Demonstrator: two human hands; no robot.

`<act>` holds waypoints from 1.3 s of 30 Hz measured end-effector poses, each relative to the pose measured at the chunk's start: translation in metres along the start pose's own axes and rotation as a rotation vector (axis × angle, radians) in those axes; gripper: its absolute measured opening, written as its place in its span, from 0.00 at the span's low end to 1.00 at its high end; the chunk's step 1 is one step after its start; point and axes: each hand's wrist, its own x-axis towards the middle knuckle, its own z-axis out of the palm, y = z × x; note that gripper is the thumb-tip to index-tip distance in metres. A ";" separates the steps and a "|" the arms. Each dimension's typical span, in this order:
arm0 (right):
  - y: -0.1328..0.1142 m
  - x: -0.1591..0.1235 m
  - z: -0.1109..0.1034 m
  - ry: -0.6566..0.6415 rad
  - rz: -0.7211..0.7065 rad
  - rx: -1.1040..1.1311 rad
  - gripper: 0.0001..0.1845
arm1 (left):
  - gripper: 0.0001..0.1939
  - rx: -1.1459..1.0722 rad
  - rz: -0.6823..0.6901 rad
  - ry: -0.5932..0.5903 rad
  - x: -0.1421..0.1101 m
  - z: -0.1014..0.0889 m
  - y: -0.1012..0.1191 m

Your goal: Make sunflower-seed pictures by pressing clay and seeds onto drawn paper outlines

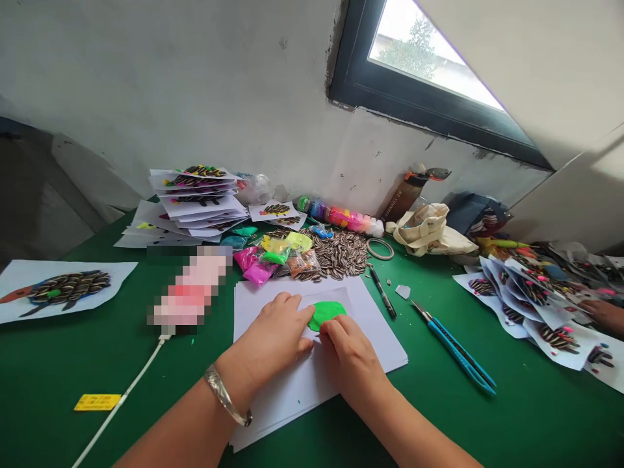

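A flattened oval of bright green modelling clay [327,314] lies on the top sheet of a stack of white paper [287,403]. My left hand [273,335], with a silver bangle on its wrist, rests on the sheet with fingers extended, its index fingertip touching the clay's left edge. At the clay's lower edge, my right hand [353,357] has thumb and fingers pinched together. A small dark tip shows at them, seemingly a sunflower seed, mostly hidden by the fingers. Beyond the paper lie a heap of striped sunflower seeds [341,252] and bags of coloured clay [275,250].
A pen [383,292] and a blue craft knife [455,351] lie right of the paper. Finished seed pictures [199,211] are stacked back left, more [526,292] at right near another person's hand [604,315]. A white cable [119,403] crosses the left side.
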 end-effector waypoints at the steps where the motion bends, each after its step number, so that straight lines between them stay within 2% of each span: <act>1: -0.002 0.001 0.001 0.009 -0.010 -0.021 0.08 | 0.21 0.007 -0.005 -0.007 0.000 -0.001 0.001; 9: -0.006 0.007 0.004 0.056 -0.098 -0.114 0.11 | 0.20 0.003 -0.038 -0.052 -0.002 -0.010 0.007; 20: -0.013 0.011 0.004 0.020 -0.038 -0.152 0.12 | 0.20 0.005 -0.027 -0.025 0.000 -0.002 0.003; 25: -0.015 0.015 0.005 0.019 -0.021 -0.131 0.12 | 0.20 -0.022 -0.030 -0.051 -0.002 -0.006 0.002; 32: -0.021 0.020 0.007 0.035 -0.012 -0.151 0.09 | 0.22 -0.095 0.027 -0.016 -0.002 -0.003 -0.009; 39: -0.022 0.022 0.010 0.030 0.017 -0.142 0.09 | 0.17 -0.098 0.041 -0.038 -0.003 -0.002 -0.013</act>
